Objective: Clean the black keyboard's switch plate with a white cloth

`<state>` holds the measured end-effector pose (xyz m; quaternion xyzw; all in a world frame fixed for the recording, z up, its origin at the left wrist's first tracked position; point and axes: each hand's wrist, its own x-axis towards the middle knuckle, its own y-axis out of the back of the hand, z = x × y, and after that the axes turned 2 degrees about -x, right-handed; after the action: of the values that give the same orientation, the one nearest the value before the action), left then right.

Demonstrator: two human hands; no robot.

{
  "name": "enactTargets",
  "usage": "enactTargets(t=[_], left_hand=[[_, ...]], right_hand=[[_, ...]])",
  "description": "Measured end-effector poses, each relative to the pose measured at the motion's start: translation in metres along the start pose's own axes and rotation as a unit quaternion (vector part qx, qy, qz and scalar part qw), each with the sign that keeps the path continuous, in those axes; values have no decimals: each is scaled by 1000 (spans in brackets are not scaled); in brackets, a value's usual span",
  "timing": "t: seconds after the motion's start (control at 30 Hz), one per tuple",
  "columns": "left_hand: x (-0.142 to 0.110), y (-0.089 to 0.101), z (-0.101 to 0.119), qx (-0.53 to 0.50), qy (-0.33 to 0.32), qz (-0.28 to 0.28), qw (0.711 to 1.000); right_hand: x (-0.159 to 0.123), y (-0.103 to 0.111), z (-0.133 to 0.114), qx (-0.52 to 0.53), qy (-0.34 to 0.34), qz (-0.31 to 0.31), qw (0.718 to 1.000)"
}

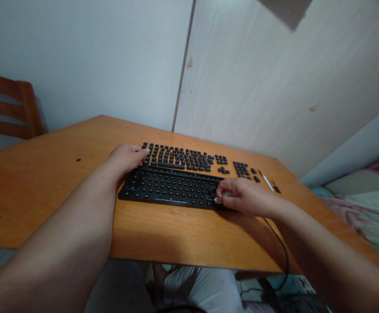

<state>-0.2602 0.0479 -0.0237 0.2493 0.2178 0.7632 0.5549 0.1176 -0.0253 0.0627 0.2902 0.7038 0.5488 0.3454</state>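
Note:
A black keyboard base (168,187) with its keycaps off lies flat on the wooden table, its bare switches showing. My left hand (127,157) is closed at the base's back left corner, with the thumb stretched toward the loose keycaps and the other fingers partly hidden. Over the right part of the base, my right hand (238,194) is closed in a pinch. A small whitish tip (217,200) pokes out from its fingers, too small to name. Behind the base, the loose black keycaps (189,156) are laid out in keyboard order, with a long space bar (171,165) in front.
A white pen-like stick (266,180) and a small dark piece (277,189) lie right of the keycaps. A black cable (282,248) hangs over the table's (176,239) front edge. A wooden chair (29,106) stands at the left, walls rise behind, and bedding lies at the right.

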Motion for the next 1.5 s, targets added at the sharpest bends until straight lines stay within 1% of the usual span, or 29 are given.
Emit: enactTargets(t=[0.1, 0.2, 0.3, 0.47, 0.63, 0.73, 0.83, 0.97, 1.07, 1.23, 1.33, 1.5], left_hand=[[1, 1, 0, 6, -3, -5, 1000], [0, 1, 2, 11, -7, -7, 1000], [-2, 1, 3, 10, -6, -2, 1000], [-1, -1, 1, 5, -12, -3, 1000], [1, -3, -3, 6, -12, -1, 1000], [0, -4, -4, 0, -9, -2, 1000], [-2, -4, -4, -9, -15, -3, 1000], [-3, -3, -3, -17, -20, -8, 1000], [-3, -4, -2, -23, -19, -11, 999], [-6, -8, -2, -36, -16, 1, 999], [-7, -9, -1, -37, -14, 3, 999], [-9, -6, 4, -19, -15, -3, 1000]], right_hand=[[4, -9, -10, 14, 34, 24, 999], [6, -14, -13, 5, 52, 16, 999], [7, -14, -9, -17, 42, -1, 999], [4, -7, -1, -36, 29, -19, 999], [4, -8, 1, 2, 4, -6, 1000], [4, -12, 2, -3, 15, -3, 1000], [5, -11, 5, -19, 15, -19, 1000], [9, -5, 3, 29, 21, -20, 999], [20, -5, -13, 80, 51, 1, 995], [50, -12, -56, 117, 120, 25, 986], [71, -15, -80, 113, 151, 40, 981], [101, -21, -110, 71, 172, 57, 981]])
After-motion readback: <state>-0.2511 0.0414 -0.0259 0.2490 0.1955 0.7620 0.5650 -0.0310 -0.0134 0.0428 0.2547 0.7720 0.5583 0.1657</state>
